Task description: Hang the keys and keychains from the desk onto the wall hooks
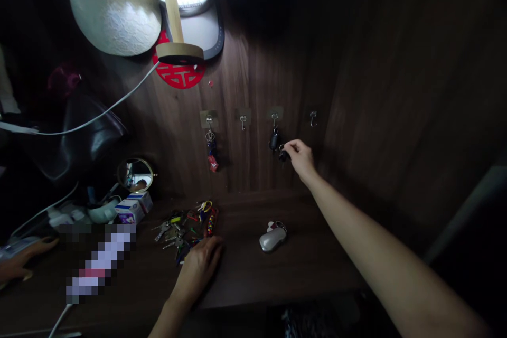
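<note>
My right hand [300, 157] is raised to the wooden wall, thumb and fingers pinched on the ring of a small bunch of dark keys [282, 155]. Just left of it, a black car key fob [273, 140] hangs from the third wall hook [275, 115]. My left hand [201, 260] lies on the shelf with its fingers loosely stretched, beside a pile of keys [174, 232] with coloured tags. It partly covers the pile's near edge. A silver-grey fob or case [272, 239] with a ring lies on the shelf between my hands.
Keys with a red tag [213, 162] hang from the leftmost hook. The second hook [243, 119] and fourth hook [313, 118] hold nothing. A lamp [172, 10] hangs overhead. Another person's hand [27, 260] rests at left, near small boxes [132, 210] and a round mirror [137, 174].
</note>
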Tool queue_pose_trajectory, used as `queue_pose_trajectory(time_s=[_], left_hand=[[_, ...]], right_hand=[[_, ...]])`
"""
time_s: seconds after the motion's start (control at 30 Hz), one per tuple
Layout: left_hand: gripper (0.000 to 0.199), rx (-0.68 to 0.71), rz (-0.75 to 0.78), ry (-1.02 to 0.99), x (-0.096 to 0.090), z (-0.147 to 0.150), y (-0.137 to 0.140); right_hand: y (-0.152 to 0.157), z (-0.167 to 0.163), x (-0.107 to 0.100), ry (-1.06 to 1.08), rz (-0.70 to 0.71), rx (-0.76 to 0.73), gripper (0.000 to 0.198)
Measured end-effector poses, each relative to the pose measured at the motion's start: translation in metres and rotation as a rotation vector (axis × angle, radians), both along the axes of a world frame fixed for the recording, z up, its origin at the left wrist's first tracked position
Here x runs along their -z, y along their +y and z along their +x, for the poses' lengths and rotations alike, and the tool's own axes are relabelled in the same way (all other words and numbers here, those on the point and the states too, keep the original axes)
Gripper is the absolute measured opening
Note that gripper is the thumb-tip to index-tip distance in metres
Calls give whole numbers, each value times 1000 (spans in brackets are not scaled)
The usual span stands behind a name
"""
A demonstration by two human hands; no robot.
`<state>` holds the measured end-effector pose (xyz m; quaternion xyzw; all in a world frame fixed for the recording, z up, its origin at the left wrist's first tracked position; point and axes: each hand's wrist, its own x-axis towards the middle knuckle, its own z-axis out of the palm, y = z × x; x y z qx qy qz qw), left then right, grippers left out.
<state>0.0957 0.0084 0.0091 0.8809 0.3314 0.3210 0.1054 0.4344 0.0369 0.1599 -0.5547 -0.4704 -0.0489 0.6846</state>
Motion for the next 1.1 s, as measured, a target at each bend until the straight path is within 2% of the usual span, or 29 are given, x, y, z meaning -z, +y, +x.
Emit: queue_pose_trajectory(time_s=[0.23, 0.43, 0.67, 0.9, 1.1], left_hand=[[18, -13, -8, -6, 5, 0, 3], [19, -27, -19, 3, 8, 1, 6], [18, -30, -60, -4, 3, 3, 4], [20, -31, -62, 1, -2, 4, 2], [19, -37, -68, 6, -2, 4, 1]], right_hand=[[21, 21, -46, -109, -8, 123, 9], [34, 26, -64, -283, -48, 168, 11], [48, 29, -62, -301, -99, 204, 11], [59, 33, -47, -204, -113, 230, 11], [53, 28, -31, -129, -80, 191, 23]])
